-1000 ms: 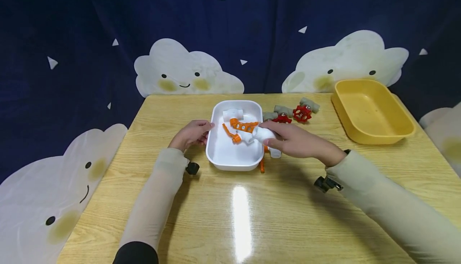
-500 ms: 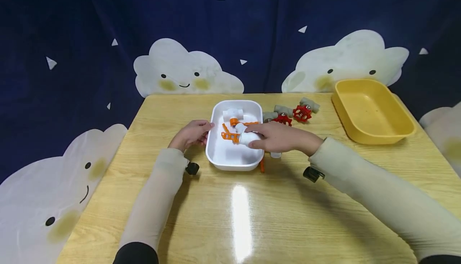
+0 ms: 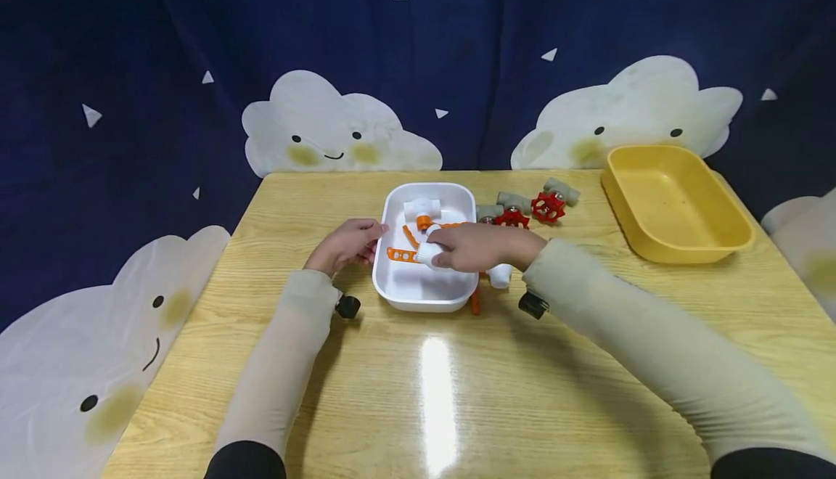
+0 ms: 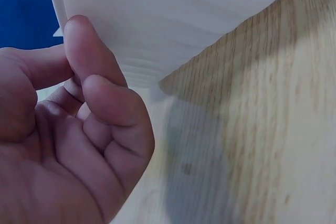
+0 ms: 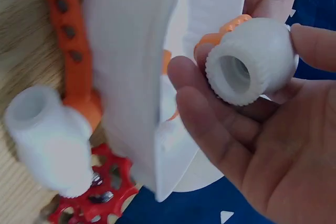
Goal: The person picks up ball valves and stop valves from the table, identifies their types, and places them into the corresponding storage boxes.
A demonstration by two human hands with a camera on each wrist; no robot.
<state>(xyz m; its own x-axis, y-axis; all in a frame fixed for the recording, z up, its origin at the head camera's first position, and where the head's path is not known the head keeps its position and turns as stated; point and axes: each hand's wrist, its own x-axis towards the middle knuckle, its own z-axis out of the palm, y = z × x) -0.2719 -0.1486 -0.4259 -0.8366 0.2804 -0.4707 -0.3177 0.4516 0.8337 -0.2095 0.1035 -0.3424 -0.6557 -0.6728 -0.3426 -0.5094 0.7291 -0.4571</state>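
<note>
My left hand (image 3: 349, 242) pinches the left rim of a white plastic tub (image 3: 426, 302); in the left wrist view its fingertips (image 4: 86, 51) press against the tub's wall. Over the inside of the tub, my right hand (image 3: 482, 245) grips a white ball valve (image 5: 262, 64) by its body, the orange handle (image 3: 400, 255) pointing left. The right wrist view shows its round open end between thumb and fingers. Deeper in the tub lies another white valve (image 3: 421, 209) with an orange collar. A further orange handle (image 3: 409, 236) shows there, its valve mostly hidden by my right hand.
Right of the tub, against its wall, lies a white valve (image 5: 50, 142) with an orange handle (image 5: 73, 45). Behind it are several grey valves with red handwheels (image 3: 547, 206). A yellow tub (image 3: 686, 248) stands at the table's back right.
My right hand has carried the white ball valve leftward from the tub's right rim to over its middle, the handle swinging to point left. The left hand stays on the rim.
</note>
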